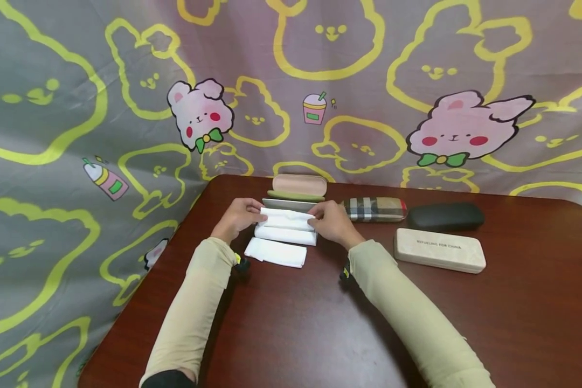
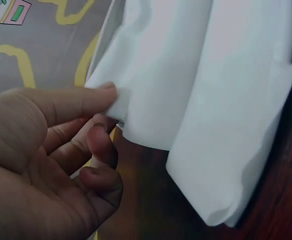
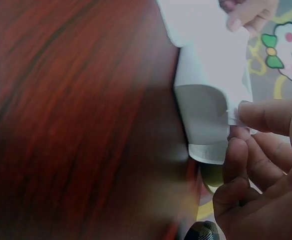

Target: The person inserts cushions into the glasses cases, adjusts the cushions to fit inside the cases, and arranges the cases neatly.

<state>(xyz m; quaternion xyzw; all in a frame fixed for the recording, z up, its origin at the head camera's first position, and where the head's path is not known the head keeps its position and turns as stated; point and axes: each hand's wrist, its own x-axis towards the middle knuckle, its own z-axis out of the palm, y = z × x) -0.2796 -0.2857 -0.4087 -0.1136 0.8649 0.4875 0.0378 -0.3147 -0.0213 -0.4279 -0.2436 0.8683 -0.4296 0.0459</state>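
My left hand [image 1: 239,216] and my right hand [image 1: 333,220] pinch the two upper corners of a white cloth [image 1: 287,218] between thumb and fingers, as the head view shows. In the left wrist view the cloth [image 2: 160,75] hangs slightly creased from the left thumb [image 2: 86,100]. Behind it stands the raised grey lid [image 1: 288,205] of an open, pale case. The right wrist view shows the case's curved end [image 3: 203,112] under the cloth; its inside is mostly hidden. Closer to me, a folded white cloth [image 1: 276,253] lies flat on the table.
Behind the hands is an open case with a pink lid [image 1: 299,185] and green edge. To the right lie a plaid case [image 1: 375,209], a black case [image 1: 446,216] and a cream case with lettering [image 1: 438,249]. A patterned curtain [image 1: 291,108] hangs behind the brown table [image 1: 300,323].
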